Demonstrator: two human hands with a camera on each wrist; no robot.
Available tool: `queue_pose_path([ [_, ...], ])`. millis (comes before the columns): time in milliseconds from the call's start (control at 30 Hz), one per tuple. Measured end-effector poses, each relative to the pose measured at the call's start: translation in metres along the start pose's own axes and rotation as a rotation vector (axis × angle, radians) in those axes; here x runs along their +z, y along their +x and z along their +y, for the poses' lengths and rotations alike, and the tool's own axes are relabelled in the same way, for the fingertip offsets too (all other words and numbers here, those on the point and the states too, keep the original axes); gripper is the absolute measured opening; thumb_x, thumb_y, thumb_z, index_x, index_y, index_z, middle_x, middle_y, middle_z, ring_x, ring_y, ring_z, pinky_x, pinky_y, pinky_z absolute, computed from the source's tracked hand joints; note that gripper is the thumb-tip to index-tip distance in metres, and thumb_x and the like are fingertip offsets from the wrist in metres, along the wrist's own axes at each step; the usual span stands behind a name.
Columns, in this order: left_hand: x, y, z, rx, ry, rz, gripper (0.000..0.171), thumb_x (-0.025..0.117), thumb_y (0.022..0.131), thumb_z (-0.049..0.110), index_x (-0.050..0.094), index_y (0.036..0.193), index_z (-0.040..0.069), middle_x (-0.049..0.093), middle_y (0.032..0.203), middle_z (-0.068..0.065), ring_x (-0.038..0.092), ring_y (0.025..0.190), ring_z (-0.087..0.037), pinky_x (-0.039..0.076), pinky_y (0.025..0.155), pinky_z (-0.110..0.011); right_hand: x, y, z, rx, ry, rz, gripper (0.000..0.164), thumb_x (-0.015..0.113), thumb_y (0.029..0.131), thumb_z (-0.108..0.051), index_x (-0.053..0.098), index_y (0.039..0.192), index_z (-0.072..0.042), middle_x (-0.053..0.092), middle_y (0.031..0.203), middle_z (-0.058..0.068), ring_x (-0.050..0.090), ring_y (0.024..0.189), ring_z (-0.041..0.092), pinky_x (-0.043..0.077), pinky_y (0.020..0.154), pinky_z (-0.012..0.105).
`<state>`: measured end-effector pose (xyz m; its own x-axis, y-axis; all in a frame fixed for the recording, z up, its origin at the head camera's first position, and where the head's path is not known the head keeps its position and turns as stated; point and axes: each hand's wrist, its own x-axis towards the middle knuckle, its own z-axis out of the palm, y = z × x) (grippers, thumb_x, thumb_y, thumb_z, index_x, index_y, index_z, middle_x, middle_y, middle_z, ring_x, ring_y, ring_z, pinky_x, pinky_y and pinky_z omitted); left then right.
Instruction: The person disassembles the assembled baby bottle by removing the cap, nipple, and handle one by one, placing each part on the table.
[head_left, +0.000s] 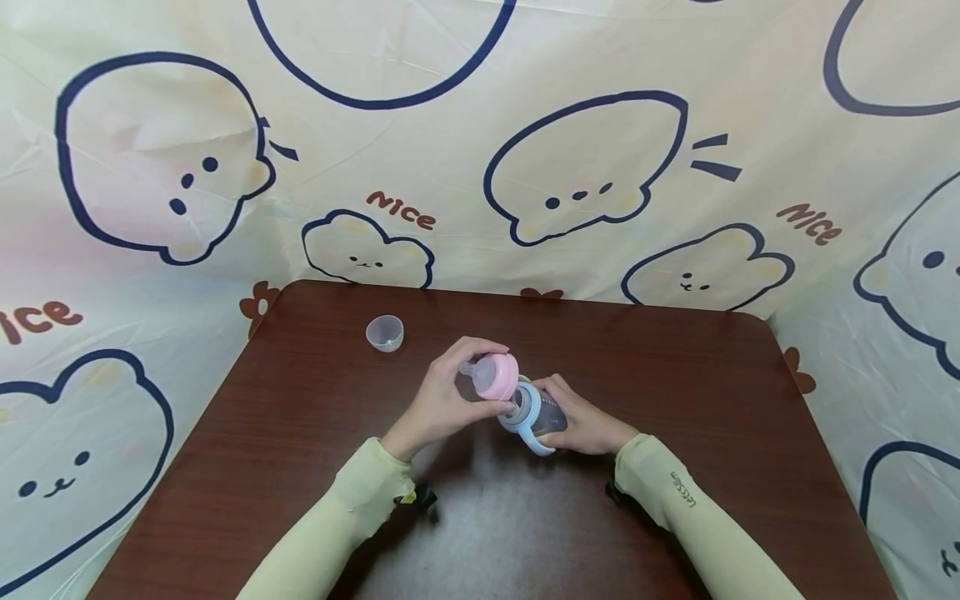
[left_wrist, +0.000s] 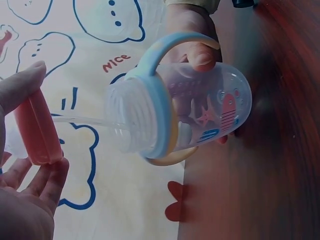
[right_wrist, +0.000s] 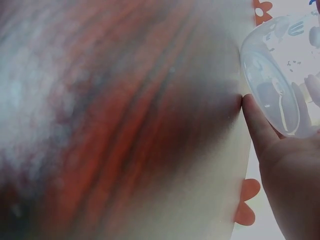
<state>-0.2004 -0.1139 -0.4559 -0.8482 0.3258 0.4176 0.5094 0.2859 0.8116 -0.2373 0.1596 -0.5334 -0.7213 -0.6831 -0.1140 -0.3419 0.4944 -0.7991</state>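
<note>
One apiece, pinching the cap [head_left: 499, 377] in the left hand [head_left: 442, 402] and gripping the bottle [left_wrist: 192, 102] in the right hand [head_left: 592, 423], close together over the worktop [head_left: 697, 383], with the straw [left_wrist: 87, 121] between cap and bottle.

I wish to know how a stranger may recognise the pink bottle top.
Above the brown table, the right hand holds a baby bottle. Just off its open mouth, the left hand grips the pink bottle top with a translucent teat. Its solid pink colour sets it apart from the blue handle ring and the clear cup.
</note>
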Motion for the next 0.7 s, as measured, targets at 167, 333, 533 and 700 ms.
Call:
queue_pose_path([
  [167, -0.004, 0.002, 0.004, 0.0, -0.004, 0.007, 0.069, 0.096, 0.073, 0.026, 0.064, 0.135, 0.024, 0.064, 0.132, 0.007, 0.058, 0.119, -0.015, 0.052, 0.098, -0.04, 0.0, 0.0, -0.001, 0.006, 0.007, 0.001, 0.076, 0.081, 0.087, -0.018, 0.038, 0.148, -0.022, 0.039, 0.136, 0.001, 0.047, 0.12, 0.02, 0.047, 0.096, 0.036],
  [333, -0.007, 0.005, 0.008, -0.015, -0.017, 0.013, 0.069, 0.096, 0.074, 0.024, 0.064, 0.135, 0.025, 0.063, 0.132, 0.007, 0.058, 0.119, -0.015, 0.051, 0.099, -0.043, 0.0, 0.0, -0.002, 0.02, 0.003, 0.007, 0.076, 0.082, 0.087, -0.02, 0.038, 0.148, -0.022, 0.039, 0.137, 0.001, 0.046, 0.121, 0.022, 0.046, 0.096, 0.039],
  [533, -0.012, 0.008, 0.013, -0.038, -0.029, 0.024, 0.07, 0.095, 0.074, 0.022, 0.063, 0.135, 0.028, 0.062, 0.132, 0.008, 0.057, 0.12, -0.014, 0.052, 0.1, -0.045, 0.0, 0.0, -0.001, 0.008, 0.008, 0.002, 0.075, 0.082, 0.087, -0.021, 0.038, 0.148, -0.023, 0.04, 0.136, 0.002, 0.047, 0.122, 0.022, 0.046, 0.097, 0.04],
  [700, -0.016, 0.012, 0.015, -0.02, -0.021, 0.032, 0.07, 0.095, 0.073, 0.022, 0.063, 0.135, 0.028, 0.062, 0.132, 0.009, 0.057, 0.12, -0.013, 0.053, 0.099, -0.044, 0.001, 0.001, 0.0, -0.004, 0.012, 0.007, 0.076, 0.082, 0.086, -0.019, 0.038, 0.147, -0.023, 0.04, 0.136, 0.001, 0.046, 0.122, 0.022, 0.046, 0.097, 0.039],
])
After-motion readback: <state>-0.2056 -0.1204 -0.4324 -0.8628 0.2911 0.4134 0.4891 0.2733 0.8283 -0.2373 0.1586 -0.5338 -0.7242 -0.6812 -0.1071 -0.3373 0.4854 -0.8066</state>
